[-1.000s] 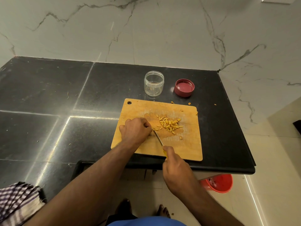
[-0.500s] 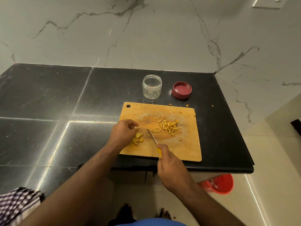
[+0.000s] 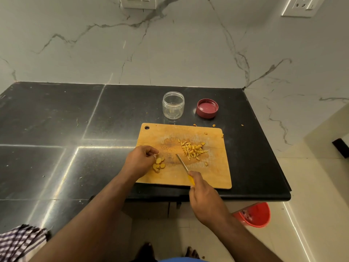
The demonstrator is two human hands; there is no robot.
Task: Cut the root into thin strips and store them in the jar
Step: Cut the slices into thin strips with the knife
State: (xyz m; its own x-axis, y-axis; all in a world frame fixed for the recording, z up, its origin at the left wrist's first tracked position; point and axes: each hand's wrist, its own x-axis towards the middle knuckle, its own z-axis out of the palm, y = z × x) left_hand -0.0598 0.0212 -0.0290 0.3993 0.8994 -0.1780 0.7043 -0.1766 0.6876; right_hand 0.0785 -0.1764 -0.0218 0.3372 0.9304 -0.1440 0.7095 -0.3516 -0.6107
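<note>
A wooden cutting board (image 3: 213, 173) lies on the black counter. On its left side sits a small heap of yellow root slices (image 3: 159, 165). My left hand (image 3: 140, 159) is beside the heap, its curled fingertips pinching the topmost slice. A pile of thin cut strips (image 3: 192, 149) lies mid-board. My right hand (image 3: 206, 199) grips the yellow handle of a knife (image 3: 181, 162), whose blade points up-left between the slices and the strips. Behind the board stands the clear jar (image 3: 173, 104), open and empty, with its red lid (image 3: 207, 108) upside down to its right.
A few root bits (image 3: 213, 125) lie on the counter beyond the board's far edge. The counter (image 3: 56, 129) ends just right of the board. A red bucket (image 3: 254, 214) stands on the floor below, and a checked cloth (image 3: 18, 241) hangs at lower left.
My left hand drew back to the left, uncovering the root slices. The knife lifted off its cut and now lies slanted between the slices and the strips. The view tilted upward.
</note>
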